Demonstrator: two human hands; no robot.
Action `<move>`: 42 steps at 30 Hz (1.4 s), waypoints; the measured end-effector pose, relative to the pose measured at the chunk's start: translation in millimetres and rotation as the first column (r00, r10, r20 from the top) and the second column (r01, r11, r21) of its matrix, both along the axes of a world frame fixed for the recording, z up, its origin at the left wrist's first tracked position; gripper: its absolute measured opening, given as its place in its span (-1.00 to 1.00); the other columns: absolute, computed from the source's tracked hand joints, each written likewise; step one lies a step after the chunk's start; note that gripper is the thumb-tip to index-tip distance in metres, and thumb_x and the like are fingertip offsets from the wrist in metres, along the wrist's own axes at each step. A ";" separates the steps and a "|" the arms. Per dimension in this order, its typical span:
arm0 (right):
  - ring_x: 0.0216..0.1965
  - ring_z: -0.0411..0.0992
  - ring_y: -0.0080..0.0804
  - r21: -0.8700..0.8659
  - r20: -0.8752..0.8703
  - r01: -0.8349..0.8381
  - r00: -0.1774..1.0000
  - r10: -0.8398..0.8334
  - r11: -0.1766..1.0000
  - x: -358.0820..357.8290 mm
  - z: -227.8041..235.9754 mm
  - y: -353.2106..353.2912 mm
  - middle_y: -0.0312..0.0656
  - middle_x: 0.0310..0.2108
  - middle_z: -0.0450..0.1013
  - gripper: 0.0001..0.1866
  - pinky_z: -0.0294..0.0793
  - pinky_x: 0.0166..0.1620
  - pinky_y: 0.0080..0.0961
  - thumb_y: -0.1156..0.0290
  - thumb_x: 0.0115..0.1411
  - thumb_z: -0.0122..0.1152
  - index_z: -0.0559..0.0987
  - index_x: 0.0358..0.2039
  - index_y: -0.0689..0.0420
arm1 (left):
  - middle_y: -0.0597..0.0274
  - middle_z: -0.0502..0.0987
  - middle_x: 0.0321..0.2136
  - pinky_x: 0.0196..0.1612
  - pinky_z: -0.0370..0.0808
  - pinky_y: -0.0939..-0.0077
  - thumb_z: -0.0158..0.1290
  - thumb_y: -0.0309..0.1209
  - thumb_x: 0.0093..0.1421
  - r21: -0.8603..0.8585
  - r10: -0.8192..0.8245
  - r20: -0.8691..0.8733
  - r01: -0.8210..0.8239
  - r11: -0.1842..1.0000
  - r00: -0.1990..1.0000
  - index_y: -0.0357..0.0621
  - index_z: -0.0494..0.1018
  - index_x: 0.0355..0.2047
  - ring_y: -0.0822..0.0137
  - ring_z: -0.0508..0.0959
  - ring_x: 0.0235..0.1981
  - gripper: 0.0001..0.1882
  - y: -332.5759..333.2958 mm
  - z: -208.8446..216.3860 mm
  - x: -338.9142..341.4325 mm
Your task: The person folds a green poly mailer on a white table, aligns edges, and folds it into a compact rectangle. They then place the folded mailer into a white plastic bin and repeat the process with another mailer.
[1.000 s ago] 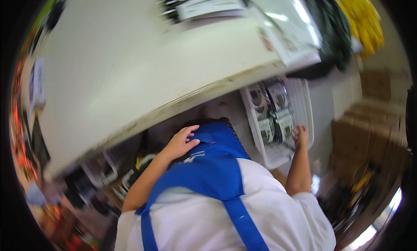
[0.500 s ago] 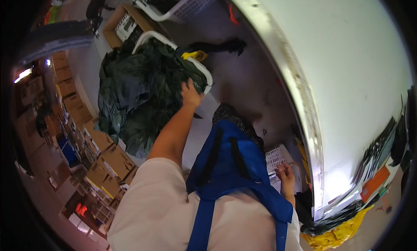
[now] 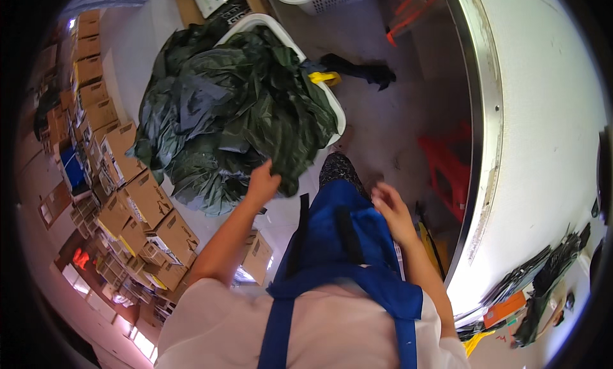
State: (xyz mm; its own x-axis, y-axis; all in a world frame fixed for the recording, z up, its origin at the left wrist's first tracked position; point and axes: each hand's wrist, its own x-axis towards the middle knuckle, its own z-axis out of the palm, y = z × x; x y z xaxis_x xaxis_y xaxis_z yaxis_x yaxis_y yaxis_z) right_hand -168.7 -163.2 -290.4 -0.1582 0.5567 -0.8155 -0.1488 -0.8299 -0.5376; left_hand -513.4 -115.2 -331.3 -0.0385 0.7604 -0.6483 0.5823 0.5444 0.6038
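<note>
Your two hands are well apart. Your left hand [image 3: 263, 184] is at the near edge of the heap of dark green plastic [image 3: 217, 113], on the near side of the white basket [image 3: 339, 116]; its fingertips meet the plastic, but you cannot tell whether they are clamped on it. The heap fills the basket and spills over its left and near sides. Your right hand [image 3: 394, 212] is nearer you than the basket and to its right — fingers loosely bent, holding nothing, above your blue apron [image 3: 377, 241]. A yellow strip [image 3: 325, 79] lies at the basket's right rim, with a black cloth [image 3: 361, 70] just beyond it. Right of the basket stands the white table [image 3: 543, 113]; left of it — stacked cardboard boxes [image 3: 148, 196].
</note>
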 end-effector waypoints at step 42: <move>-0.10 0.44 -0.30 0.575 0.730 0.021 -0.464 -0.501 0.818 463.0 476.0 -372.4 -0.18 -0.25 0.52 -0.63 0.39 0.00 -0.38 0.45 0.08 0.15 0.50 -0.04 0.08 | 0.09 0.45 0.00 0.08 0.34 0.33 -0.14 -0.08 0.25 0.976 -0.930 -0.057 0.214 0.024 0.362 -0.15 0.37 0.07 0.16 0.44 0.01 -0.49 162.3 489.3 810.8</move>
State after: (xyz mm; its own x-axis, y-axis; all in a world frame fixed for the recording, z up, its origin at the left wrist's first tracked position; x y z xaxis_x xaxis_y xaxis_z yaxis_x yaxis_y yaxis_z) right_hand 294.4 -535.5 185.6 0.8072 0.3050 0.5054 0.5280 -0.7559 -0.3871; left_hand 297.4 47.0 158.0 0.7373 0.2911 0.6096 -0.2203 -0.7495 0.6243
